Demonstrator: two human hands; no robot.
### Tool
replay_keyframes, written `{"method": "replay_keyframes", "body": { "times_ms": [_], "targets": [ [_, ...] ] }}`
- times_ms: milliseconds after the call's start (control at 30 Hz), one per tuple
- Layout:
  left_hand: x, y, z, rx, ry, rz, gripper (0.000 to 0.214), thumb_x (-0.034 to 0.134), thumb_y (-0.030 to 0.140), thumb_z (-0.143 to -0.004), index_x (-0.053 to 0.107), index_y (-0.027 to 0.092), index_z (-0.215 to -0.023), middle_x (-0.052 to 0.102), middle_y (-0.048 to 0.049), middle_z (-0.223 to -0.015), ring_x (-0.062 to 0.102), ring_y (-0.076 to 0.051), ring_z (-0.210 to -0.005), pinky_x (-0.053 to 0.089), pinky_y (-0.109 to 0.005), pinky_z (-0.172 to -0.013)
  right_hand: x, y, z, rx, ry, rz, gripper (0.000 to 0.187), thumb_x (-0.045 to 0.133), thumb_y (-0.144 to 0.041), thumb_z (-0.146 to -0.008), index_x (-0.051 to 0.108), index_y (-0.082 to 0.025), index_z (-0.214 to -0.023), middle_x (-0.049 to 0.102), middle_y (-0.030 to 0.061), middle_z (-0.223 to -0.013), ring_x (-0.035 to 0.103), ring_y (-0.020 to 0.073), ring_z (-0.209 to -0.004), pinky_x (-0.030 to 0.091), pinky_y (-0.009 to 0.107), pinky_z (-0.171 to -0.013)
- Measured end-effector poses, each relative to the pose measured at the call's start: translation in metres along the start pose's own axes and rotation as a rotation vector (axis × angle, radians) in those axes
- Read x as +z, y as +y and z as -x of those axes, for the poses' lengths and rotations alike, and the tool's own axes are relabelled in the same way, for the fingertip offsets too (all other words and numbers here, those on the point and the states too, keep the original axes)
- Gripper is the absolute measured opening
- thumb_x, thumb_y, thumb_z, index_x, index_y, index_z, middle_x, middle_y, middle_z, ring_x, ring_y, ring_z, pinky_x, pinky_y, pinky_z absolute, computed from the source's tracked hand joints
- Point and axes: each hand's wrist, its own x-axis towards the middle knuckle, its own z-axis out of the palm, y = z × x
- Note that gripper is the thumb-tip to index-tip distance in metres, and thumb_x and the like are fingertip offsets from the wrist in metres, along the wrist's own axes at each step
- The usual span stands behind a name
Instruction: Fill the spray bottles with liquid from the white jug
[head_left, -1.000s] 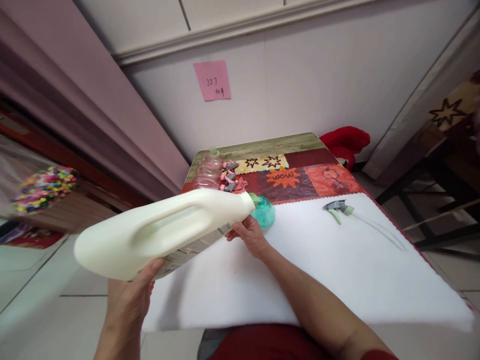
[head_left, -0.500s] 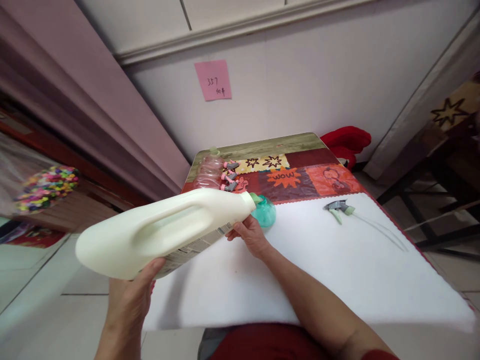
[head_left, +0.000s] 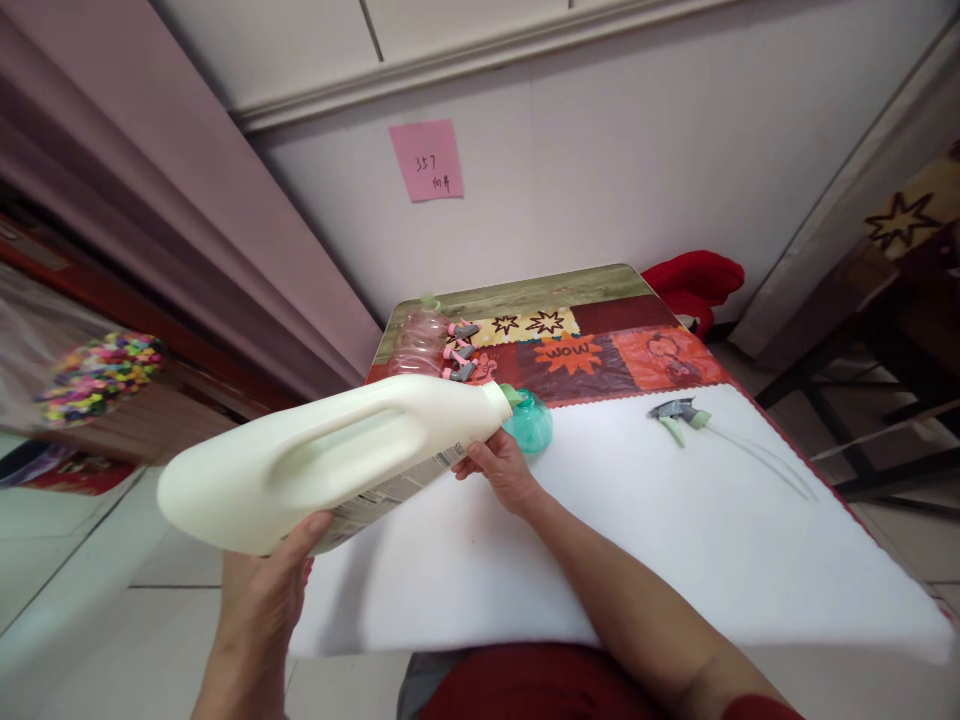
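Observation:
A large cream-white detergent jug (head_left: 330,455) lies tilted across my view, its neck and pale green spout pointing right and slightly down. The spout meets the mouth of a round teal bottle (head_left: 531,425) on the table; whether liquid flows cannot be seen. My left hand (head_left: 281,560) grips the jug low near its base, thumb along the labelled side and fingers hidden beneath. Around the underside by the neck, my right hand (head_left: 499,468) is closed, close beside the teal bottle. To the right, a grey-and-green spray head (head_left: 681,415) with a long clear tube lies on its side.
Several clear pink bottles (head_left: 420,335) and pink-and-grey spray heads (head_left: 463,350) sit at the table's back left. A white cloth (head_left: 645,560) covers the front, over a patterned red tablecloth (head_left: 600,355). A wall (head_left: 562,200) rises behind; a dark stand (head_left: 847,400) is at right.
The rear end of the jug appears a touch further right and higher. Both hands keep the same grip, and the spout stays at the teal bottle's mouth.

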Motion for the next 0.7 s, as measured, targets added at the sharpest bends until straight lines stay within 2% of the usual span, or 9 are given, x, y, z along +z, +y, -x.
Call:
{"method": "replay_keyframes", "body": {
  "times_ms": [200, 500, 700],
  "targets": [
    [0.0031, 0.0024, 0.0021, 0.013, -0.003, 0.009, 0.068, 0.091, 0.032, -0.054, 0.07, 0.019, -0.118, 0.076, -0.0078, -0.106, 0.069, -0.027, -0.105, 0.057, -0.031, -0.088, -0.0016, 0.002, -0.0006, -0.007, -0.009, 0.017, 0.055, 0.084, -0.057, -0.067, 0.062, -0.019, -0.098, 0.071, 0.0004, -0.078, 0.07, 0.0156, -0.062, 0.059, 0.029, -0.057],
    [-0.0018, -0.002, -0.0003, 0.01, -0.002, 0.023, 0.073, 0.093, 0.028, -0.049, 0.07, 0.02, -0.118, 0.077, -0.0052, -0.101, 0.071, -0.025, -0.098, 0.058, -0.028, -0.081, -0.0009, 0.0001, 0.0, 0.002, -0.004, 0.01, 0.055, 0.085, -0.058, -0.066, 0.062, -0.019, -0.097, 0.072, 0.0002, -0.077, 0.069, 0.0157, -0.062, 0.059, 0.03, -0.058],
    [0.0029, 0.0014, 0.0012, 0.007, 0.003, 0.009, 0.063, 0.091, 0.032, -0.055, 0.071, 0.019, -0.113, 0.076, -0.0067, -0.111, 0.069, -0.027, -0.107, 0.057, -0.03, -0.09, -0.0011, 0.0004, 0.0006, -0.004, -0.011, 0.022, 0.055, 0.085, -0.058, -0.067, 0.062, -0.019, -0.099, 0.071, 0.0004, -0.078, 0.069, 0.0158, -0.063, 0.059, 0.03, -0.059]
  ]
}}
